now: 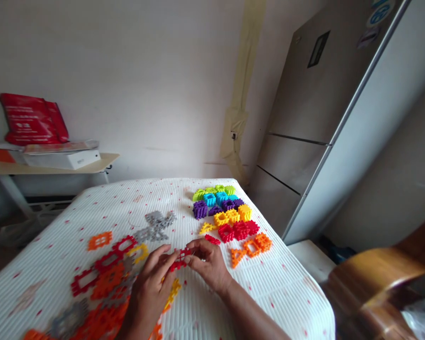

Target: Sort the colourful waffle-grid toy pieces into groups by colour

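Note:
Between my two hands is a red window-pattern building tile (180,259), held just above the white quilted cloth. The fingers of my left hand (155,269) close on its left side. My right hand (209,264) pinches its right edge between thumb and fingers. Close to my left hand lie loose red, orange, grey and yellow interlocking tiles (108,279), partly hidden by that hand and forearm. Beyond my right hand, a small red tile (212,239) lies by a row of red tile stacks (241,230). Orange tiles (252,247) sit to the right.
Yellow (233,216), purple (217,208), blue (221,197) and green (214,190) tile groups stand in rows at the far right. Grey tiles (157,224) lie mid-table. A fridge (297,104) stands right, a wooden chair (378,278) below it. A side table (106,163) bears red bags.

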The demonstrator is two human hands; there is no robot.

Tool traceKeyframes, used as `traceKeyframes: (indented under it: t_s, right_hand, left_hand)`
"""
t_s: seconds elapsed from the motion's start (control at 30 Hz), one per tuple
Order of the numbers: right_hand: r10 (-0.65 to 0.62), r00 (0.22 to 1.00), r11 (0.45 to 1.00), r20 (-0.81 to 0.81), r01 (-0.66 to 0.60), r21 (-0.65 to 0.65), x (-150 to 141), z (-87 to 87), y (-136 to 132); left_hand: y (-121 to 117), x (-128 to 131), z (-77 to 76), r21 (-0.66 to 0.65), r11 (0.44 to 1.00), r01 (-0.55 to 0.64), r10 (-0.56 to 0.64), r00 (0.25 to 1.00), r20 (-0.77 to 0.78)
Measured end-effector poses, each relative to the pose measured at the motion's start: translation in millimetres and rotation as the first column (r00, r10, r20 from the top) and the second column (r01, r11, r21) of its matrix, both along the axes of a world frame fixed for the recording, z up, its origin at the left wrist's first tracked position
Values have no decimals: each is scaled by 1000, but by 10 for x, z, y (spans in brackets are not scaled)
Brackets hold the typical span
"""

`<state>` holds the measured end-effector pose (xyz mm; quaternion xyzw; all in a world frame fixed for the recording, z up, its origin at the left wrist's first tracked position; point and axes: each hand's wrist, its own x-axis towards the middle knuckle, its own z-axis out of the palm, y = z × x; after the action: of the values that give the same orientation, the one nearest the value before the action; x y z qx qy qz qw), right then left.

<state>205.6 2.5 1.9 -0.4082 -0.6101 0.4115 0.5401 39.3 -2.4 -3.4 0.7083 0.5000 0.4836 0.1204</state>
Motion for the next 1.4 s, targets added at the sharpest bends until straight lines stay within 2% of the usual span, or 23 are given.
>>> traceKeyframes:
  t_s: [0.1,0.17,0.23,0.3,0.33,0.4,0.5,0.57,0.63,0.73,0.83,0.97,1.1,1.17,1.23,1.3,1.4]
  right_hand:
    - [22,999,999,-47,-24,-30,22,-20,25]
    - [52,994,996,-96,-58,-61,32,-25,43]
    - [88,982,990,-170,-105,-96,30,-20,57]
    - [129,960,980,-246,-162,-119,17,-11,61]
    - [151,951,974,-270,-190,-126,9,-10,60]
    - [183,943,966,-279,-226,-130,-4,-18,55]
    - [193,964,971,-181,-214,-109,1,-39,45]
    - [126,992,991,-19,-126,-53,16,-25,29]
    - [4,982,998,186,-16,63,21,27,-4]
    - [-146,895,966,421,36,257,-22,120,-87]
    - [-200,809,948,553,17,317,-101,143,-155]
    - [-220,758,944,613,6,331,-147,83,-164]
    - [-294,711,894,638,-30,446,-148,62,-154]
    - [-335,714,875,615,-8,485,-120,82,-133]
    - [-396,719,858,571,68,510,-16,117,-80]
    - [-514,679,819,524,207,535,198,155,4]
    - [-696,491,718,525,447,534,680,178,131]
  left_hand:
    - [21,8,-51,-27,999,40,-37,995,95]
    - [26,-5,-64,-145,983,114,-78,969,233]
    - [16,-26,-51,-320,919,231,-91,912,399]
    - [0,-47,-15,-437,839,323,-42,840,540]
    - [-8,-54,9,-460,819,343,-7,808,590]
    - [-19,-59,62,-469,816,339,52,763,644]
    - [-27,-48,135,-475,822,316,97,744,662]
    - [-28,-42,161,-484,827,286,131,740,660]
    - [-24,-45,160,-486,838,247,174,724,667]
    - [-9,-63,116,-467,848,248,187,686,703]
    - [9,-80,61,-443,850,285,151,674,723]
    - [17,-81,36,-440,846,301,130,683,719]
    - [14,-55,35,-438,836,330,112,680,725]
    - [13,-44,28,-426,834,350,98,666,739]
    - [13,-44,17,-407,839,361,93,643,761]
    - [17,-56,3,-395,847,357,97,627,773]
    - [23,-77,-12,-396,849,350,107,620,777]
